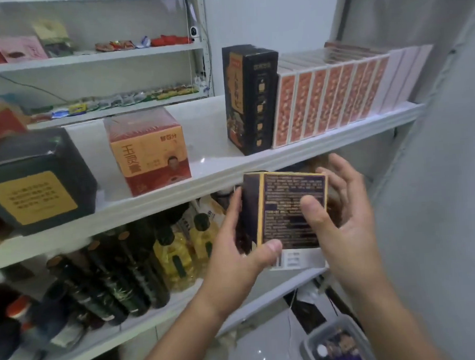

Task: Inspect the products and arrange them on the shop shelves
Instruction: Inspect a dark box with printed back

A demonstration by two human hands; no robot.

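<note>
**Location.** The box (284, 194) is held in the air, just below and in front of the rim of the shelf (192, 182), upright, with its dark printed panel facing the camera.

**Hands.** The left hand (234, 251) grips the box's left side, thumb across the lower front edge. The right hand (340, 224) holds it with the thumb pressed on the panel and the fingers spread behind the right edge.

**Handling (judgement).** The box looks like stiff printed carton with a glossy surface, probably light and possibly slippery. Hold it by opposite side faces and avoid squeezing the broad panels or the corners, which may dent. Slide it in base first.

**Markings.**
- Box: gold border around dense small print, too blurred to read. A white strip at the lower end carries what appears to be a barcode.
- Orange box (149, 151) on the shelf: large characters reading 玉灵膏.
- Green box (35, 176): yellow label, text illegible.
- Black box (250, 99): vertical characters on a gold band, illegible. It stands touching a row of patterned boxes (328, 100) with no readable writing.
</note>
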